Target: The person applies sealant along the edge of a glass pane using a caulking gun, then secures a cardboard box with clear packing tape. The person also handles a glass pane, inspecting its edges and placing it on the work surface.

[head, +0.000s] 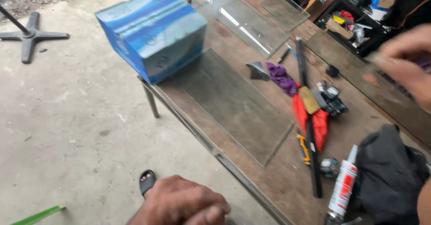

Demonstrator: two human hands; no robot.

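While the left hand (182,202) hangs curled in a loose fist off the desk (278,180) edge, holding nothing, the right hand (406,61) is blurred above the far side, fingers seemingly pinching something small, can't tell what. Flat clear glass pane (233,104) lies on worn wood beside glossy blue cardboard box (150,32); sealant tube (343,184) near dark cloth (390,175)

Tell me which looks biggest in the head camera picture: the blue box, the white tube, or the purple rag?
Largest to smallest, as they look:
1. blue box, on the table's corner
2. white tube
3. purple rag
The tube lies nearer the camera than the rag, so that ranking is unsure.
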